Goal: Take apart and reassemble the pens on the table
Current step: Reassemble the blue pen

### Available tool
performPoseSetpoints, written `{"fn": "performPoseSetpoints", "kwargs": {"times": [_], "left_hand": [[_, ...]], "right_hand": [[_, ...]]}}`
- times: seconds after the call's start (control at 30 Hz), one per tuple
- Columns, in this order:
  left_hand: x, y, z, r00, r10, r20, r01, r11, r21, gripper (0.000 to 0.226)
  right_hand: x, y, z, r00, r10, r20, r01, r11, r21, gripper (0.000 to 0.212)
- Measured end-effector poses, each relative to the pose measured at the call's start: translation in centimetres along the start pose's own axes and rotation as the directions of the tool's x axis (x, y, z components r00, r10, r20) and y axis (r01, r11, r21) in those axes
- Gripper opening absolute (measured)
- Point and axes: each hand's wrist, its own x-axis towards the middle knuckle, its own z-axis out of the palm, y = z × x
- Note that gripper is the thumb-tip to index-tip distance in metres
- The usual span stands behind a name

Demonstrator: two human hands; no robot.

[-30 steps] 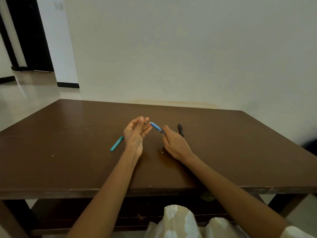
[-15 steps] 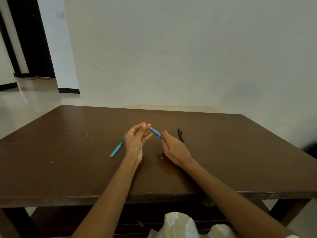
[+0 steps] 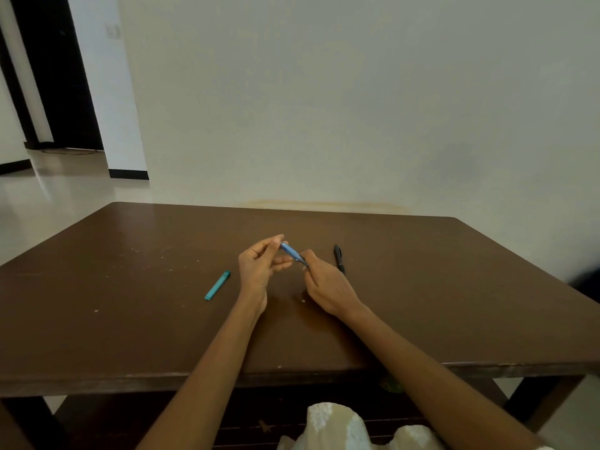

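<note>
Mid-frame, above the table point(image 3: 130, 319), left hand point(image 3: 258, 271) and right hand point(image 3: 328, 284) both pinch the blue pen point(image 3: 293, 254).

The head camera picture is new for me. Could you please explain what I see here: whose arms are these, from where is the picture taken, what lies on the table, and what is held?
No machine is here. A person wears one wide-angle camera on the head, looking forward and down, so the two bare arms reaching in from the bottom edge are that person's own.

The left hand and the right hand meet above a brown table. Between them they hold a blue pen: the left fingers pinch its far end, the right fingers grip its near end.

Two more things lie on the table: a teal pen to the left of the hands and a black pen to the right. Neither is touched. A pale wall stands behind the table.
</note>
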Motion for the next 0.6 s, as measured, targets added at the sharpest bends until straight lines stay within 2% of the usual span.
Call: {"fn": "performPoseSetpoints", "kwargs": {"times": [0.17, 0.43, 0.6], "left_hand": [[0.0, -0.2, 0.3, 0.998, 0.055, 0.024, -0.057, 0.993, 0.104, 0.02], [0.3, -0.3, 0.1, 0.996, 0.015, 0.093, -0.022, 0.997, 0.074, 0.029], [0.5, 0.2, -0.2, 1.0, -0.024, 0.004, 0.024, 0.999, -0.048, 0.025]], "right_hand": [[-0.1, 0.0, -0.1, 1.0, 0.005, -0.003, -0.005, 1.0, 0.026, 0.014], [0.0, 0.1, -0.1, 1.0, 0.008, -0.006, -0.008, 0.997, 0.083, 0.017], [1.2, 0.2, -0.9, 0.988, 0.007, 0.155, -0.035, 0.983, 0.18, 0.029]]}}
